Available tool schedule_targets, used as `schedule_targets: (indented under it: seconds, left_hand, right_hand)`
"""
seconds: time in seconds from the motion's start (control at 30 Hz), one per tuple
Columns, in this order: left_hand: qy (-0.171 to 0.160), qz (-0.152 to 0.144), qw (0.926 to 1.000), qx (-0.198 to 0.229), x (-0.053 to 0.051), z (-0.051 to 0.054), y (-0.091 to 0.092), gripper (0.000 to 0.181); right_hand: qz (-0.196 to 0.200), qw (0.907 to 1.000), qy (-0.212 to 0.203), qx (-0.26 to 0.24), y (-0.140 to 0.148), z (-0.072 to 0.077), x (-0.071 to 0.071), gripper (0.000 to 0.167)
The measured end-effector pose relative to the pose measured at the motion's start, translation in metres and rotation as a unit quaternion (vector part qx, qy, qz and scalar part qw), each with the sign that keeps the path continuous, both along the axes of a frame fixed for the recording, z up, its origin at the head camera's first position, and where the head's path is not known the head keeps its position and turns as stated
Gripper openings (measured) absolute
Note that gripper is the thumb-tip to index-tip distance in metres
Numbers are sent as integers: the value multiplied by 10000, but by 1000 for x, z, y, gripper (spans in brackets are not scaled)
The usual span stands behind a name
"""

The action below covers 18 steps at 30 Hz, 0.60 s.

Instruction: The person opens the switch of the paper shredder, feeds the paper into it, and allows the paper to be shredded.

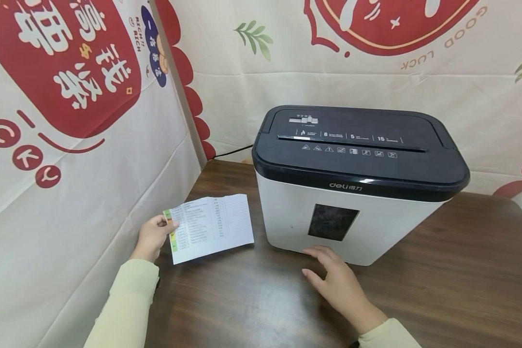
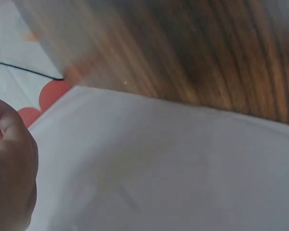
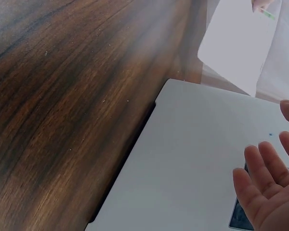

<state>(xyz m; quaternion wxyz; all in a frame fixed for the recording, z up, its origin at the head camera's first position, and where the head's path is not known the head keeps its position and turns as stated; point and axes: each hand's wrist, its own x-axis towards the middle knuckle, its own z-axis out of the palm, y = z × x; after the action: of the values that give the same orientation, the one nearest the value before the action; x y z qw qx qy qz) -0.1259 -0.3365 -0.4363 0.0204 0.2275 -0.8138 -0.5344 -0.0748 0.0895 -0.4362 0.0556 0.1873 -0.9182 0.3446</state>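
Observation:
My left hand (image 1: pixel 153 236) pinches the left edge of a printed sheet of paper (image 1: pixel 213 224) between thumb and fingers. The sheet carries rows of small text, with green, orange and yellow cells along its left side. In the left wrist view only part of the left hand (image 2: pixel 12 163) shows; the paper is out of sight there. My right hand (image 1: pixel 337 282) holds nothing, its fingers loosely spread in front of a white paper shredder (image 1: pixel 282 212) with a dark lid (image 1: pixel 352 166). A narrow feed slot (image 1: pixel 352 144) runs along the lid. The right wrist view shows the right hand's (image 3: pixel 274 187) palm and fingers near the shredder's dark window.
Everything stands on a dark wooden table (image 1: pixel 226 299). Printed cloth hangs on the left (image 1: pixel 156 125) and behind (image 1: pixel 226 96). A thin black cable (image 1: pixel 232 152) runs along the back, left of the shredder.

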Motion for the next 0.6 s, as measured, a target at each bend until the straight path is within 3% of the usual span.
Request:
schedule_targets:
  seconds: [0.23, 0.47, 0.6]
  left_hand:
    - [262, -121, 9994, 205, 5, 14, 0, 28]
    - [711, -52, 9877, 1393, 11, 30, 3, 20]
    - [754, -67, 9882, 1330, 14, 40, 4, 26]
  right_hand:
    - [24, 10000, 46, -6, 0, 3, 0, 42]
    - [71, 9997, 222, -7, -1, 11, 0, 43]
    - [150, 9995, 273, -13, -1, 20, -1, 44]
